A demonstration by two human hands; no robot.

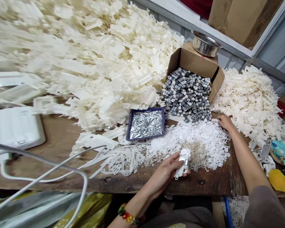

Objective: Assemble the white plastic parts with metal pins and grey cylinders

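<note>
My left hand (171, 169) is closed around a white plastic housing (180, 172) above the table's front edge. A small silver motor (186, 163) sits in the housing, and round white pieces (185, 152) lie at its upper end. My right hand (224, 122) is at the right end of a heap of small white plastic discs (194, 133), near the motors. Its fingers are drawn together; what they pinch, if anything, is too small to make out. Beige small parts (198, 153) lie just beyond my left hand, beside long white plastic strips (124, 160).
A purple tray (127, 134) holds metal pins. Behind it, a tipped cardboard box (199, 61) spills many small motors (187, 91), with a steel bowl (205, 44) on top. Cream plastic housings (85, 63) pile up left, more white parts (249, 101) right. Cables (83, 180) cross the left front.
</note>
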